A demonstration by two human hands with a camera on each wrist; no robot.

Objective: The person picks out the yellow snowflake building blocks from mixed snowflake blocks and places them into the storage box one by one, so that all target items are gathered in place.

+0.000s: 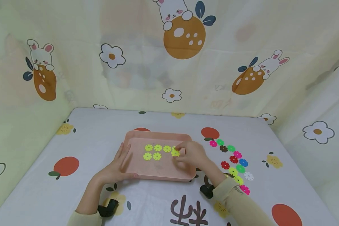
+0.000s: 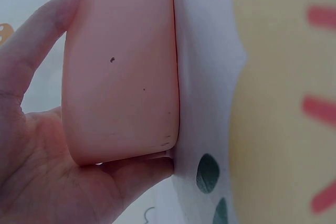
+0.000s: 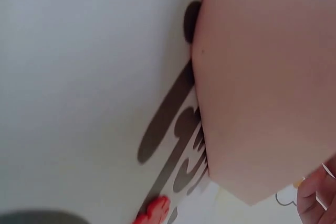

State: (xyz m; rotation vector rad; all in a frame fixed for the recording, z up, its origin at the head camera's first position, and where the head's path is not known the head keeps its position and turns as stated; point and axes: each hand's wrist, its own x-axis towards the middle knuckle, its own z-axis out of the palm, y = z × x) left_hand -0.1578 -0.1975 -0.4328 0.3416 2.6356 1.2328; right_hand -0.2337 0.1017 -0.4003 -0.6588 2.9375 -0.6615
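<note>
A shallow pink tray (image 1: pixel 161 170) lies on the table, with several yellow flower-shaped pieces (image 1: pixel 157 156) set out in two rows inside it. My left hand (image 1: pixel 113 169) holds the tray's near left corner, fingers along the left side and thumb along the front. In the left wrist view, the thumb and fingers span the corner of the tray's wall (image 2: pixel 123 77). Over the tray's right part, my right hand (image 1: pixel 193 153) pinches a yellow flower-shaped piece (image 1: pixel 175 153); another one is partly hidden behind the fingertips. The right wrist view shows the tray's outer wall (image 3: pixel 262 77) and some fingers (image 3: pixel 314 195).
Right of the tray, loose flower-shaped pieces in pink, green, brown, red, blue (image 1: pixel 243 162), white (image 1: pixel 248 176) and yellow trail along the patterned tablecloth (image 1: pixel 101 125). My right forearm passes close to them. Printed curtains (image 1: pixel 141 75) hang behind the table and on both sides.
</note>
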